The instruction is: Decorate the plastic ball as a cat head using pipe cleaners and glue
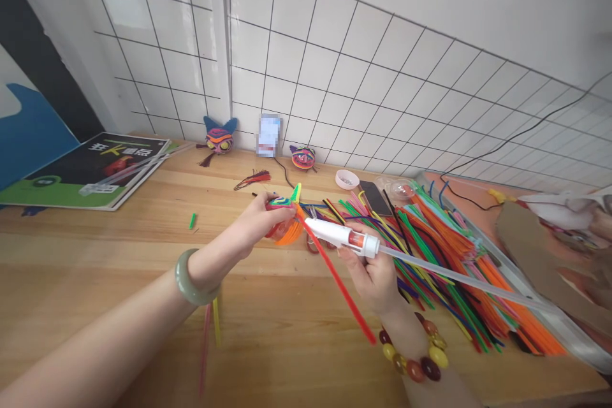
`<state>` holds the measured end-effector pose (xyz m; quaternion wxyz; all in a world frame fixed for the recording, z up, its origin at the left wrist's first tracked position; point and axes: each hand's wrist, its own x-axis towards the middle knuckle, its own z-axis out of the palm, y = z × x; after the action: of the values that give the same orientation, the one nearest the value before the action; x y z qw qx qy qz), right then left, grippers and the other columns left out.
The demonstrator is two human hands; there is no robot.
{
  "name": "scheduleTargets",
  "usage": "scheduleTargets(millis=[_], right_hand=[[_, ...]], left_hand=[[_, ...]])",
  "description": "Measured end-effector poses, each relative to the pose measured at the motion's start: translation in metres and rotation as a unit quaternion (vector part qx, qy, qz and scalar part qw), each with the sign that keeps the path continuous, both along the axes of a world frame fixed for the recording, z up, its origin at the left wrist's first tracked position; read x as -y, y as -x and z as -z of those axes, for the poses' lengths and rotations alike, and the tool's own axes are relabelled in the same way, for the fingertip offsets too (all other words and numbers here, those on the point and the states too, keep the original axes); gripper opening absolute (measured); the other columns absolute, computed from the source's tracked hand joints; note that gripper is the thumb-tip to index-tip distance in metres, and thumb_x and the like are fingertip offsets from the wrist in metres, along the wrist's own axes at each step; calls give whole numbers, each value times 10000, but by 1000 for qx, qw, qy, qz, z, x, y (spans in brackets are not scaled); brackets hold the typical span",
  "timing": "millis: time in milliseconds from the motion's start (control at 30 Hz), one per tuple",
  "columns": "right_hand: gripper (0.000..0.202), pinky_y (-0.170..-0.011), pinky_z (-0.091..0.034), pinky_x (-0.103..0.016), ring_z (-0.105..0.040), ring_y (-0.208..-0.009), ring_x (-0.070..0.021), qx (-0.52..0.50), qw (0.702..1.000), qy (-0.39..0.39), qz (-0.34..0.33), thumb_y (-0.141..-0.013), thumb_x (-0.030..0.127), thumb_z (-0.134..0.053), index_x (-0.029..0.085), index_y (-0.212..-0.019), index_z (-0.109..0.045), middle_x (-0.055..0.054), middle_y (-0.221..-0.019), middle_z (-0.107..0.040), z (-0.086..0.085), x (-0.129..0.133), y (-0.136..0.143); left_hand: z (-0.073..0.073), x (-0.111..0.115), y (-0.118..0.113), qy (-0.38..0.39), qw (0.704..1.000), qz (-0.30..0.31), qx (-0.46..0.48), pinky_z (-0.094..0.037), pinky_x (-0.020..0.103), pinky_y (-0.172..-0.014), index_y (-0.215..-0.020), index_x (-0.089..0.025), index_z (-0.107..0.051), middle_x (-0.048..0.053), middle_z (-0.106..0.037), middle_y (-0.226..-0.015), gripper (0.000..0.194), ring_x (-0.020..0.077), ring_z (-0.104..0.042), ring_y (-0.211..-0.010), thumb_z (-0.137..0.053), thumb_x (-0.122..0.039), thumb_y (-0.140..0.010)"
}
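My left hand (253, 227) is closed on a small colorful craft piece (285, 229) with green, yellow, pink and orange parts. From that piece a red pipe cleaner (342, 284) runs down to the right, its far end loose. My right hand (370, 268) grips a white glue gun (335, 234), whose nozzle is close beside the piece. Whether the nozzle touches it cannot be made out. A long clear glue stick (459, 275) sticks out of the gun's back end toward the right.
Many colored pipe cleaners (430, 255) cover the table's right side. Behind stand two decorated heads (220, 138), (303, 157) and a lit phone (268, 135). A pink bowl (347, 179) and dark phone (375, 197) lie nearby. A book (95, 169) is left; another person's hand (601, 224), far right.
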<state>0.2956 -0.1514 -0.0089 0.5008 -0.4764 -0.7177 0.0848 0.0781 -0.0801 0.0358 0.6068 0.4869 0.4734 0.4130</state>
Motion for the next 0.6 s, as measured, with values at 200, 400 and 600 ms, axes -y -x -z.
scheduleTargets(millis=[200,400,600], right_hand=[[283,-830,-563,-344,-670,-965,-219,0,1000,0,-1,-904,300,-590,234,-1172,-530,-87,-1082,-652,0,0,0],[273,-788,-577,-355,-683,-933,-229,3,1000,0,6,-904,310,-578,219,-1156,-529,-92,-1048,-662,-3,1,1],[238,-738,-585,-356,-683,-864,-229,12,1000,-11,13,-900,327,-578,225,-1111,-534,-83,-994,-662,-4,2,2]], left_hand=[[1,0,1,3,1000,4,-9,-336,248,-491,-917,-171,-585,-21,-576,-606,367,108,-491,-497,-783,-345,-661],[1,-1,1,-2,1000,-1,-9,-335,250,-496,-917,-176,-590,-25,-580,-614,374,113,-501,-504,-785,-351,-650],[0,0,1,2,1000,3,1,-333,253,-495,-918,-179,-587,-25,-576,-601,384,121,-504,-503,-794,-340,-638]])
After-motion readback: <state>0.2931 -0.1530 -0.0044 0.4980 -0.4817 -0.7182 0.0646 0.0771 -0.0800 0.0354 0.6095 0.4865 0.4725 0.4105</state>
